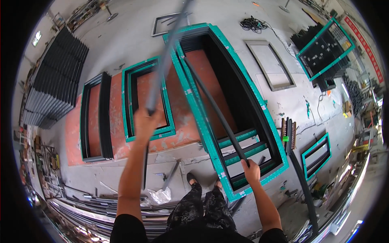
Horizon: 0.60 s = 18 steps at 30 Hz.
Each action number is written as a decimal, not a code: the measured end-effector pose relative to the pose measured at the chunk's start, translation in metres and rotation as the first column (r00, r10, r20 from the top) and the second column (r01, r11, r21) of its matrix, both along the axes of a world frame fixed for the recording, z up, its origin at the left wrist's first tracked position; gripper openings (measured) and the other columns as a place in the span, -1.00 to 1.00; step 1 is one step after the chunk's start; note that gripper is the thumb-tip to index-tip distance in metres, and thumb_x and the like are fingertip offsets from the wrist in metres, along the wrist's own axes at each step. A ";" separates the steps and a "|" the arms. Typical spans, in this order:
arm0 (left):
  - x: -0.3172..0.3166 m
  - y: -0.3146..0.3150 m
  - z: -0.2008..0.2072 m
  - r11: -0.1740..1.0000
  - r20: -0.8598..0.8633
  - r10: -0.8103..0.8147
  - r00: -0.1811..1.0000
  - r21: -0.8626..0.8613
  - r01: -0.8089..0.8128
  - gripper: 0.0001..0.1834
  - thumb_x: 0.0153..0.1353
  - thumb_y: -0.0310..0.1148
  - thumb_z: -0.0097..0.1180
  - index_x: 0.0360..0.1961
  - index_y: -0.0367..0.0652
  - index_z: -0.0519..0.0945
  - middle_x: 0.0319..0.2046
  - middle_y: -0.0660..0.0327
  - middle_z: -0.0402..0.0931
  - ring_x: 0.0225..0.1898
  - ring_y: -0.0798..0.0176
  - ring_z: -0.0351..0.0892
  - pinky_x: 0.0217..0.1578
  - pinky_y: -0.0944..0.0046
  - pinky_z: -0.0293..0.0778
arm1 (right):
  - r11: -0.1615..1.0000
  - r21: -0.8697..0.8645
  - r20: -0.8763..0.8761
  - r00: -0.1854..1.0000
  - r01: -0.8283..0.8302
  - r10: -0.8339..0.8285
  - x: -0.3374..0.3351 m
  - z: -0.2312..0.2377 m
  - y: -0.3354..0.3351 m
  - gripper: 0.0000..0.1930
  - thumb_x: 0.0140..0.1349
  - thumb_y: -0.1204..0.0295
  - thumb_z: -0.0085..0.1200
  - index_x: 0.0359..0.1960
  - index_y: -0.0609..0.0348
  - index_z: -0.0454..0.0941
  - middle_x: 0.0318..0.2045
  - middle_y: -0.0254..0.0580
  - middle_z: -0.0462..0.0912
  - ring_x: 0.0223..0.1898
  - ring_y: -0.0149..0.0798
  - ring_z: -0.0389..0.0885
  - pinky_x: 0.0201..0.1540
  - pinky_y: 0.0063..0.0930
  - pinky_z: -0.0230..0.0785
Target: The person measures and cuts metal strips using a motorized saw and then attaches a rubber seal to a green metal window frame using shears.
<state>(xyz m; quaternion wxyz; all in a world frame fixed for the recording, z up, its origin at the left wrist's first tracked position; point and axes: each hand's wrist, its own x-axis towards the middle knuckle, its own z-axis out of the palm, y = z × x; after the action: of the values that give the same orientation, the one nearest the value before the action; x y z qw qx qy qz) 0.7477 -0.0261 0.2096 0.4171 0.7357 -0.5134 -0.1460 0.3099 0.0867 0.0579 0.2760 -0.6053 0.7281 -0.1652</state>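
Note:
My left hand (146, 123) is raised over the orange floor sheet, its fingers wrapped round a long dark grey bar (160, 77). This bar rises steeply past the top of the view and is blurred. My right hand (251, 171) grips the near end of another long dark bar (214, 109). That bar slants away to the left, across the opening of a large stack of black rectangular frames with teal covering (198, 107). Its far end lies by the stack's left side. Two crosspieces show inside the near end of the stack, close to my right hand.
Smaller frame stacks stand left of the large one, a teal-edged one (129, 105) and a dark one (106, 117). Many dark frames (56, 77) are piled farther left. A grey frame (259, 60) and tangled black cable (253, 25) lie right. Loose bars (93, 214) lie near my feet.

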 end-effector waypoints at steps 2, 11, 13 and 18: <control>-0.021 -0.024 -0.048 0.958 0.146 -0.205 0.968 0.233 0.168 -0.66 0.10 -0.19 0.26 -0.27 -0.25 0.57 -0.58 0.02 0.54 -0.54 0.05 0.61 -0.47 0.04 0.48 | 0.999 0.053 0.056 0.998 0.008 -0.011 0.017 -0.003 0.003 -0.55 0.28 0.02 0.10 -0.40 0.24 0.58 -0.53 0.09 0.59 -0.43 0.21 0.57 -0.38 -0.06 0.36; -0.143 -0.140 -0.160 0.665 0.334 -0.744 0.579 0.288 0.689 -0.57 -0.09 -0.50 0.24 -0.10 -0.26 0.56 -0.03 -0.07 0.54 0.06 -0.17 0.51 0.11 0.00 0.44 | 0.991 0.130 0.090 0.995 0.034 -0.046 0.042 -0.038 -0.052 -0.55 0.23 -0.03 0.09 -0.38 0.18 0.59 -0.34 0.11 0.66 -0.26 0.20 0.61 -0.20 0.05 0.44; -0.155 -0.162 -0.167 0.511 0.270 -0.858 0.436 0.515 0.688 -0.58 -0.08 -0.47 0.26 -0.11 -0.27 0.57 0.10 0.00 0.50 0.31 -0.03 0.31 0.32 -0.14 0.21 | 0.993 0.080 0.131 0.987 0.081 -0.091 0.057 -0.039 -0.066 -0.55 0.23 -0.03 0.09 -0.38 0.19 0.58 -0.35 0.09 0.65 -0.26 0.19 0.61 -0.20 0.02 0.45; -0.152 -0.202 -0.205 0.281 0.211 -0.959 0.189 0.641 0.714 -0.61 -0.06 -0.45 0.23 -0.13 -0.27 0.60 0.11 0.01 0.51 0.31 -0.03 0.32 0.36 -0.17 0.13 | 0.995 0.068 0.102 0.992 0.071 -0.078 0.080 -0.056 -0.106 -0.55 0.23 -0.03 0.09 -0.39 0.18 0.55 -0.43 0.05 0.62 -0.32 0.16 0.63 -0.25 -0.03 0.49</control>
<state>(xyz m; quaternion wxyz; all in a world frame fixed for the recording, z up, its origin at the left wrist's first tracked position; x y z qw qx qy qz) 0.5957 -0.2286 0.0041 -0.0767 0.3869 -0.8897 -0.2299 0.3902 -0.0194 0.0022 0.3269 -0.5589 0.7397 -0.1834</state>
